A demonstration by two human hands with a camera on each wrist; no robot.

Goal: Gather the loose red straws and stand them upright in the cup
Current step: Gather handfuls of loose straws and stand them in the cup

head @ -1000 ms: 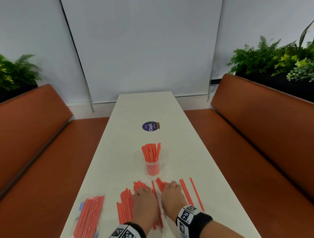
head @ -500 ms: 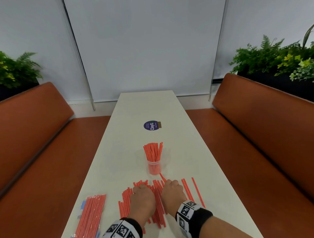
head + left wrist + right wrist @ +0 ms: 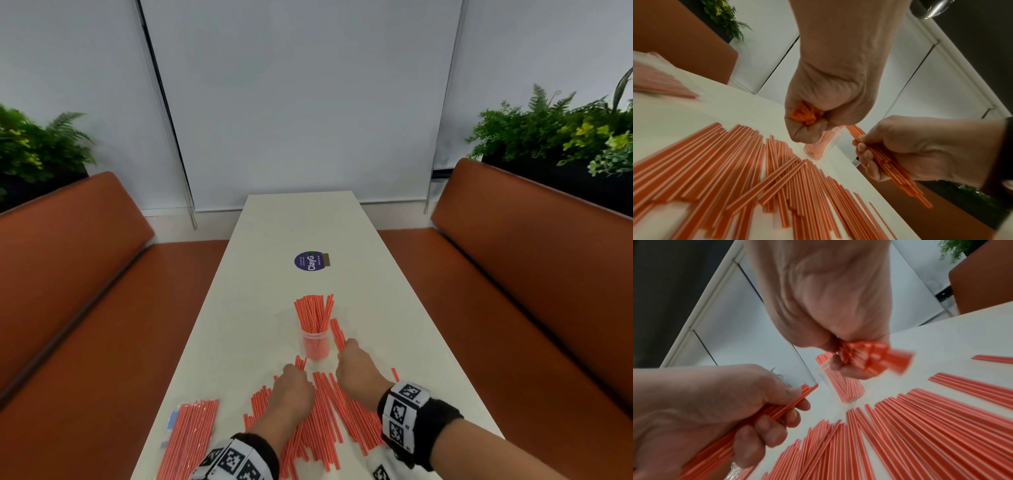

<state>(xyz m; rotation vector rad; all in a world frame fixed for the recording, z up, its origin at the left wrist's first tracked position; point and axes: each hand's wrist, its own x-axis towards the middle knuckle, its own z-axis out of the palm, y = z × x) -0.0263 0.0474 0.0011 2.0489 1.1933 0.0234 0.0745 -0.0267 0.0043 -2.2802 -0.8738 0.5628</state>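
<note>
Moved: a second ago both hands lay on the loose thin red plastic straws (image 3: 329,411); now each has lifted with a bunch.
Cup: the small clear plastic cup (image 3: 317,347) stands on the long white table (image 3: 260,308), just past both hands, already crowded with upright straws.
Nearer hand: the right hand (image 3: 356,373), just beside the cup.
Right hand: fingers curled round a bunch pointing up past the cup.
Left hand: the left hand (image 3: 294,390) is curled round a smaller bunch.
Next: I think the bunch must tip upright over the cup.

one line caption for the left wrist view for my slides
Left hand and right hand each grip a bunch of red straws above the loose straws spread on the table.
</note>
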